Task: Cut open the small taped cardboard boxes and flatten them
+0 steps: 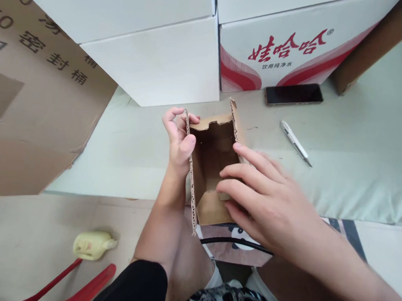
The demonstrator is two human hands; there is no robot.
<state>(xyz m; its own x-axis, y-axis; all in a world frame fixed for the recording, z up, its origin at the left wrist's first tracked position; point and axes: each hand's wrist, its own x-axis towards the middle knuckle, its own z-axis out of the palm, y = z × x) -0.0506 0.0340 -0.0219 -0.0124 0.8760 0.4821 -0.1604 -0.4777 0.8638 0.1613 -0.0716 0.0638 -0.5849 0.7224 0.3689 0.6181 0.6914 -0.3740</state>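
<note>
A small brown cardboard box (202,210) stands upright in front of me with its top open and its inside showing. Its left and right flaps stick up. My left hand (181,142) is closed on the left flap, thumb on the inner side and fingers outside. Over the right side of the box, my right hand (260,186) has its fingers stretched out and a little apart. Its index fingertip meets the right flap (234,120), while the other fingertips reach over the opening. The right thumb is hidden.
White cartons (152,64) and a red-printed water carton (283,60) line the back. A black phone (294,94) and a white pen-like tool (294,141) lie at right. A big brown carton (45,112) stands left. A yellow bottle (93,245) is on the floor.
</note>
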